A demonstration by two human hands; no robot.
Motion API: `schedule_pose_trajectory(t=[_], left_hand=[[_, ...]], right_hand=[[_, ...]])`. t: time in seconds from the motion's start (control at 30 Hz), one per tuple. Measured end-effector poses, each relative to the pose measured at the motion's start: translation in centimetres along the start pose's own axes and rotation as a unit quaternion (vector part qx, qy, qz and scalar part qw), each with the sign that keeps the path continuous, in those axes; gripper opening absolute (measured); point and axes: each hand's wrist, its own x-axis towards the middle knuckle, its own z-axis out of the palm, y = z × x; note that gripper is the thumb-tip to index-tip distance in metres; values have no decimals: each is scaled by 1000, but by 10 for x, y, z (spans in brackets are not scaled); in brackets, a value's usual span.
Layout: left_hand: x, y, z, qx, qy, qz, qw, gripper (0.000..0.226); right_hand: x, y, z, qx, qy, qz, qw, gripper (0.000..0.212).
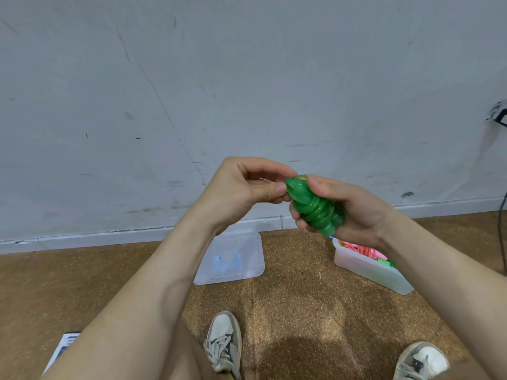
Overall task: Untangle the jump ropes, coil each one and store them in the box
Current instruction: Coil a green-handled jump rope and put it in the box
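A tightly coiled green jump rope (pixel 312 207) is held up in front of me at chest height. My right hand (pixel 354 212) wraps around the bundle from the right, fingers closed under it. My left hand (pixel 247 187) pinches the top end of the coil between thumb and fingertips. Below on the floor, the translucent box (pixel 367 270) sits to the right; pink and green ropes (pixel 359 249) lie inside it, partly hidden by my right forearm.
The box's clear lid (pixel 233 259) lies flat on the brown speckled floor near the white wall. My two sneakers (pixel 223 344) stand at the bottom. A printed sheet (pixel 61 349) lies at lower left. A dark cable (pixel 503 215) hangs at the right edge.
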Motion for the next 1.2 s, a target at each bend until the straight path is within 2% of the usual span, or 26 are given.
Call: schedule_pose_trajectory(t=[0.1, 0.2, 0.27, 0.33, 0.4, 0.43, 0.47, 0.5, 0.53, 0.6, 0.63, 0.7, 0.77, 0.83, 0.9, 0.93, 0.97, 1.0, 1.07, 1.1, 1.13, 1.2], left_hand=[[0, 2, 0, -12, 6, -1, 1000, 30], [3, 1, 0, -43, 9, -52, 998, 30], [5, 1, -1, 8, 13, -74, 997, 24], [8, 0, -2, 114, 36, -55, 991, 28], [9, 1, 0, 269, 85, 63, 957, 29], [10, 1, 2, 348, 101, 148, 920, 25], [11, -2, 3, 399, 118, 217, 883, 22], [12, -6, 5, 414, 128, 254, 865, 19], [11, -7, 5, 381, 120, 238, 885, 17], [8, -6, 5, 236, 75, 109, 963, 16], [7, -6, 6, 177, 39, 46, 982, 15], [5, -8, 9, 171, -3, 26, 985, 7], [4, -9, 14, 199, -8, 58, 978, 13], [5, -10, 18, 302, 13, 111, 947, 20], [6, -10, 26, 465, 57, 180, 865, 29], [7, -8, 32, 488, 81, 198, 846, 29], [8, -7, 36, 483, 95, 187, 850, 29], [9, -7, 40, 444, 100, 159, 876, 31], [10, -5, 45, 261, 88, 43, 960, 39], [11, -4, 47, 145, 74, -9, 987, 41], [11, -4, 49, 59, 63, -43, 995, 41], [11, -5, 50, -24, 41, -76, 996, 42]], right_hand=[[2, 1, 3, 38, -6, 1, 999, 48], [3, -1, 10, 81, 14, -18, 996, 48], [4, -3, 13, 47, 26, -35, 998, 46], [6, -5, 18, -4, 45, -42, 998, 41], [7, -8, 22, -15, 69, -37, 997, 29], [7, -9, 23, -1, 77, -31, 997, 23], [7, -12, 23, 18, 77, -26, 997, 21], [7, -13, 23, 30, 75, -23, 996, 21], [6, -15, 22, 32, 75, -24, 996, 21], [6, -16, 18, 8, 99, -27, 995, 21], [5, -16, 17, -15, 115, -24, 993, 21], [5, -17, 16, -46, 138, -17, 989, 22], [3, -18, 16, -32, 154, -13, 987, 26], [2, -18, 16, 8, 173, -3, 985, 28], [2, -15, 18, 72, 182, 8, 981, 30], [2, -14, 21, 109, 183, 10, 977, 31], [2, -12, 24, 140, 185, 8, 973, 33], [2, -10, 27, 162, 188, 1, 969, 33], [2, -9, 32, 168, 209, -23, 963, 31], [2, -9, 33, 151, 227, -44, 961, 29], [2, -10, 34, 121, 248, -73, 958, 26], [3, -12, 36, 26, 294, -146, 944, 23]])
